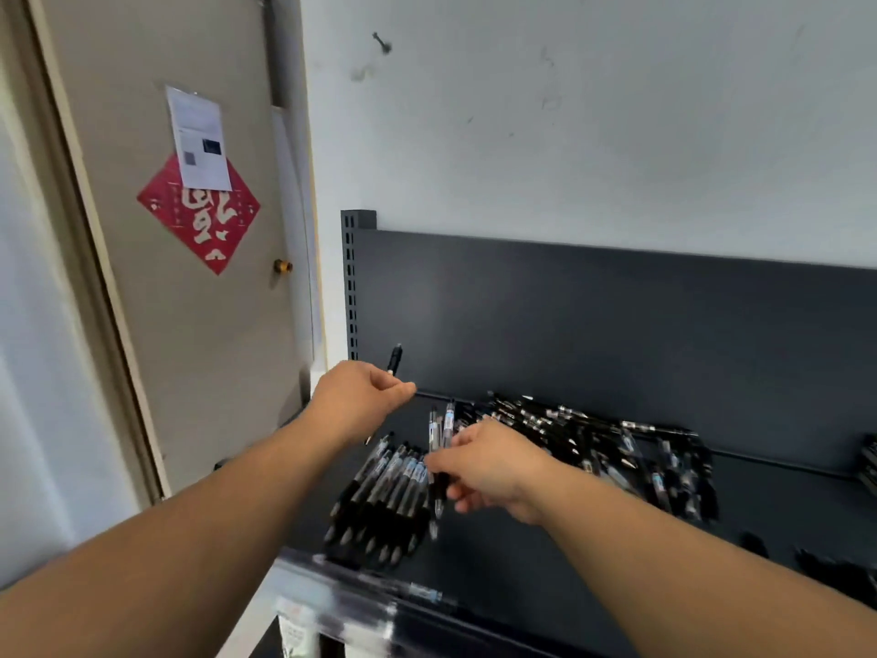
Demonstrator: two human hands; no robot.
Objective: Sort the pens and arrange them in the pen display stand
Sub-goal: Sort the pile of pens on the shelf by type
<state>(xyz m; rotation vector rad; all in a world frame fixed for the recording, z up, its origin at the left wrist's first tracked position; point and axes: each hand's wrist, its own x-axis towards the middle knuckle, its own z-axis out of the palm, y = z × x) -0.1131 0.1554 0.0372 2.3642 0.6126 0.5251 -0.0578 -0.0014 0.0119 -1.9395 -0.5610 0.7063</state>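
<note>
Because the right hand (489, 467) pinches two or three pens (443, 427) directly over the sorted row (384, 496), a slackened pinch would likely drop one across the row and skew it. Its fingers are curled tight on the barrels. The left hand (360, 396), at 10 o'clock from the right hand, is closed around a single pen (395, 359), lower end hidden. Unsorted pens (593, 439) lie heaped at 3 o'clock on the shelf (783, 505).
</note>
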